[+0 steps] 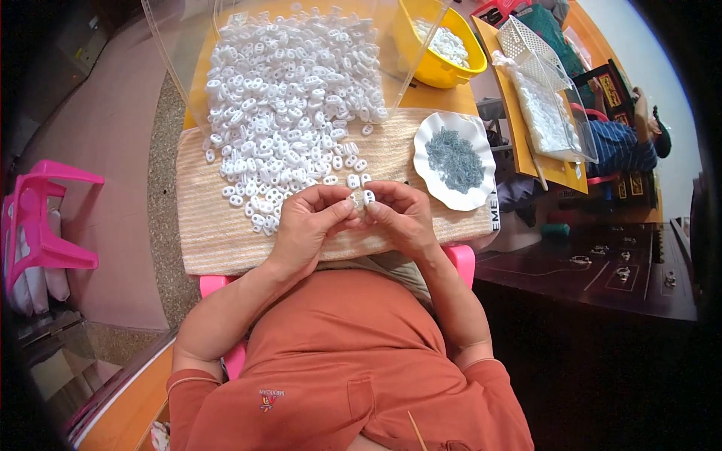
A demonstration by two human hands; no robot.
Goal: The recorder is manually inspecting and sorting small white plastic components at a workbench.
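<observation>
Close in front of my body, my left hand [310,227] and my right hand [404,219] meet at the near part of the towel. A small white oval piece with two holes, like a cord lock [368,197], is pinched by my right thumb and fingers. My left thumb and forefinger are closed at a small pale part whose kind I cannot make out. Just beyond my fingertips lie a few loose white two-holed pieces [353,181]. A large heap of the same pieces [293,98] spreads to the far left.
A scalloped white plate [423,167] holds small grey springs [454,159] on the striped towel [214,244]. A yellow basin [444,74] with white parts stands beyond it. Clear panels surround the heap. A pink stool [56,218] is at left; another person [628,146] sits at right.
</observation>
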